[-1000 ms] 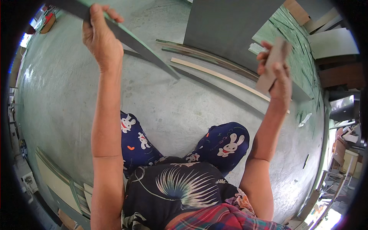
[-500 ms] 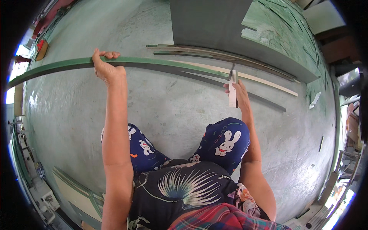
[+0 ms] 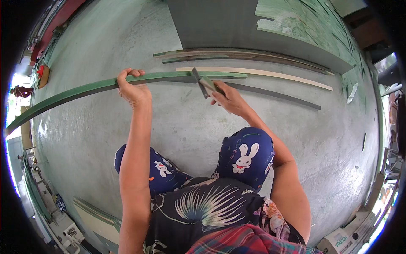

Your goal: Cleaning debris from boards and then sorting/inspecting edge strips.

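Note:
A long, narrow strip (image 3: 80, 94) with a green upper edge and a dark side runs from the far left to the middle, held up above the floor. My left hand (image 3: 136, 92) is closed round it, fingers over the green edge. In my right hand (image 3: 231, 99) is a hand tool (image 3: 206, 84) with a pale block-like body and a flat dark blade. The blade lies across the strip, some way in from its right end, apparently touching it. The tool is tilted, and my fingers hide part of its body.
Beyond the strip, a pale strip (image 3: 292, 76) and a dark grey strip (image 3: 292, 98) lie on the floor. Behind them are several stacked strips (image 3: 253, 55) along a large dark panel (image 3: 215, 25). A white scrap (image 3: 352, 93) lies at right; panels (image 3: 95, 218) lean at lower left.
My right hand has moved left with the tool, from near the strip's right end toward its middle, and the tool has tilted. My left hand keeps its hold; the view has shifted slightly.

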A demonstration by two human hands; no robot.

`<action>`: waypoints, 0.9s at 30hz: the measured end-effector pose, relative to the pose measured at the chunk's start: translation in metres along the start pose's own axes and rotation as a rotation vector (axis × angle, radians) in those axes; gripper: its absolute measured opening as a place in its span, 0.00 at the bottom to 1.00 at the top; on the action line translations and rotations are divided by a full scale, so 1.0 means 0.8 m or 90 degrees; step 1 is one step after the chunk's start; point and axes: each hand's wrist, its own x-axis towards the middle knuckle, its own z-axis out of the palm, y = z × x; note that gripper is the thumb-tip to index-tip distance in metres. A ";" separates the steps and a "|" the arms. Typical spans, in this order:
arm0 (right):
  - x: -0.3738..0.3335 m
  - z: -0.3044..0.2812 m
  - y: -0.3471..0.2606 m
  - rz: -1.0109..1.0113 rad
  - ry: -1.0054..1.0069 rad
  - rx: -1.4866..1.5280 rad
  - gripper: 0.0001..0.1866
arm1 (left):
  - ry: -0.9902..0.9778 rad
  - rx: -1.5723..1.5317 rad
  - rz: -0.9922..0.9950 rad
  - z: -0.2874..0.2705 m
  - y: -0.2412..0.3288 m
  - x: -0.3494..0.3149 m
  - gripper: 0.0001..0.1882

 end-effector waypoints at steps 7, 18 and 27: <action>0.006 0.003 0.049 0.001 0.004 0.013 0.18 | 0.030 -0.040 -0.056 -0.002 0.002 -0.004 0.08; -0.015 -0.100 0.148 0.084 0.252 0.091 0.17 | 0.070 -0.113 -0.058 -0.024 0.055 0.040 0.08; -0.071 -0.175 0.195 0.043 0.674 0.110 0.11 | 0.166 -0.126 -0.087 -0.046 0.083 0.078 0.06</action>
